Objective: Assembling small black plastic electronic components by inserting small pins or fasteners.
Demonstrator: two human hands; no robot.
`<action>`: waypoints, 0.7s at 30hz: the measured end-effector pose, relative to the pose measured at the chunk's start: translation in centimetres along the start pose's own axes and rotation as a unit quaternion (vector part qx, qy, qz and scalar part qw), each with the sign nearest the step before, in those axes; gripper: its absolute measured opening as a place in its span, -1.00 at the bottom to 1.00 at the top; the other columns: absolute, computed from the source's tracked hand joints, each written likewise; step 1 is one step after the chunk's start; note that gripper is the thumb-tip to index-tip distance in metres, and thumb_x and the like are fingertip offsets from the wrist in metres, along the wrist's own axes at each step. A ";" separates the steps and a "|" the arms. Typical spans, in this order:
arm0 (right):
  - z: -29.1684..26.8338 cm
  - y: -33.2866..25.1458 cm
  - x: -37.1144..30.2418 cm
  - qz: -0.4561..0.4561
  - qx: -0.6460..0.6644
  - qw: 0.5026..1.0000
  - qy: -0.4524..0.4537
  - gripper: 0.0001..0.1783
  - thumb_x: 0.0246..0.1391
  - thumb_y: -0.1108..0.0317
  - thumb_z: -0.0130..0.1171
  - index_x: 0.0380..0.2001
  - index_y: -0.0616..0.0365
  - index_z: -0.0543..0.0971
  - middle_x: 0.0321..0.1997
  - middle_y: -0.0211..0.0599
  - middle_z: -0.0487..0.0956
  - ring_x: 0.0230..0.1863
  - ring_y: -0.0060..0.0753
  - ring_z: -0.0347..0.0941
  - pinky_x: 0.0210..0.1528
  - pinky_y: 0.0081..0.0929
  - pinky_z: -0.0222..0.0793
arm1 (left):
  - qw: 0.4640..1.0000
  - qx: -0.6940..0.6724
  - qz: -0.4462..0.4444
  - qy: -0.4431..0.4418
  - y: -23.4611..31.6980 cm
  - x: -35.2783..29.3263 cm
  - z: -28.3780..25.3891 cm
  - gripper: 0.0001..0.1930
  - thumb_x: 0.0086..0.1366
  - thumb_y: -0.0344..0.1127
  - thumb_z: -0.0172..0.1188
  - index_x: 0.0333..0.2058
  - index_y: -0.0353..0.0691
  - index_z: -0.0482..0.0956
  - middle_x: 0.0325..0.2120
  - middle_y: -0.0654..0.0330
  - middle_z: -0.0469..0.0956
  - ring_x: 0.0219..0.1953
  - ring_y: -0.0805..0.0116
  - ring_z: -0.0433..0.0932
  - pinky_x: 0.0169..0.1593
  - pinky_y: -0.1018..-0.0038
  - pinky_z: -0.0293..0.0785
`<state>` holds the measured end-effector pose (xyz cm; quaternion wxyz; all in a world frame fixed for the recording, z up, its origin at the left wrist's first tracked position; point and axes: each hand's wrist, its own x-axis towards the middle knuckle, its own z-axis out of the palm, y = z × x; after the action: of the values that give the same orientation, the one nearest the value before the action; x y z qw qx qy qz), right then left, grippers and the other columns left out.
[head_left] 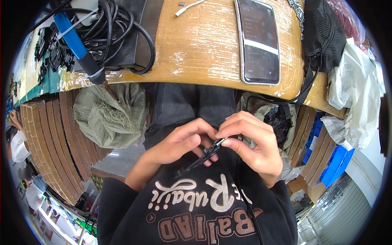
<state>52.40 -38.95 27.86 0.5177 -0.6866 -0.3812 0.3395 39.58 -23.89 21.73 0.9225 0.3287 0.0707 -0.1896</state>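
Note:
Just in front of my torso I hold a thin black plastic part (207, 155), tilted, with a small pale or shiny bit at its upper right end. My left hand (173, 143) is curled round its middle, some fingertips showing beneath it. The thumb and fingers of my right hand (257, 143) are pinched at the upper right end, and they hide part of it. The part's lower left end sticks out freely and is blurred.
On the taped wooden table (196, 45) lie a phone (260, 45), a white cable (188, 8) and a blue-handled tool (71, 36) beside coiled black cables (108, 32). Black parts (53, 55) lie far left. Sacks (112, 116) (279, 120) hang below the table's edge; the right one holds black pieces.

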 end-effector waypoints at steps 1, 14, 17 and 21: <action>0.5 0.2 0.1 0.008 0.050 0.999 -0.001 -0.88 -0.20 0.59 0.12 -0.46 0.26 0.49 -0.44 -0.23 0.48 -0.37 -0.25 0.40 -0.23 -0.43 0.25 | 0.998 -0.052 -0.032 -0.021 -0.3 -0.1 -0.6 -0.51 0.22 0.01 -0.03 -0.11 -0.34 0.21 -0.36 0.00 0.42 -0.47 0.31 0.52 -0.49 0.52 0.49; 6.7 3.3 3.9 0.019 0.198 0.976 -0.092 -0.91 -0.13 0.63 0.11 -0.46 0.30 0.52 -0.32 -0.24 0.47 -0.24 -0.45 0.39 -0.21 -0.57 0.36 | 0.971 -0.230 -0.003 0.070 -1.0 -4.6 -4.1 -0.60 -0.08 -0.26 0.18 -0.31 -0.40 0.32 -0.70 0.23 0.35 -0.78 0.55 0.32 -0.73 0.67 0.26; 9.0 4.8 4.4 0.034 0.167 0.985 0.020 -0.82 0.01 0.54 0.04 -0.26 0.28 0.41 -0.39 -0.29 0.44 -0.34 -0.54 0.41 -0.29 -0.58 0.38 | 0.964 -0.015 0.088 0.250 -1.1 -5.4 -4.9 -0.65 -0.01 -0.28 0.17 -0.26 -0.29 0.32 -0.49 0.36 0.36 -0.50 0.68 0.32 -0.45 0.73 0.24; 9.6 3.2 4.4 0.263 0.292 0.903 -0.173 -0.69 0.10 0.38 -0.01 -0.12 0.22 0.22 -0.56 -0.37 0.42 -0.56 -0.60 0.39 -0.56 -0.69 0.32 | 0.856 0.093 0.238 0.448 -0.7 -5.2 -4.7 -0.81 0.13 -0.45 0.04 -0.26 -0.25 0.31 -0.50 0.38 0.33 -0.50 0.71 0.27 -0.45 0.77 0.20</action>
<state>46.84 -31.33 22.19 0.5128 -0.5101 -0.1537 0.6732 34.53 -19.83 18.99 0.7729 0.4695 0.3781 0.1982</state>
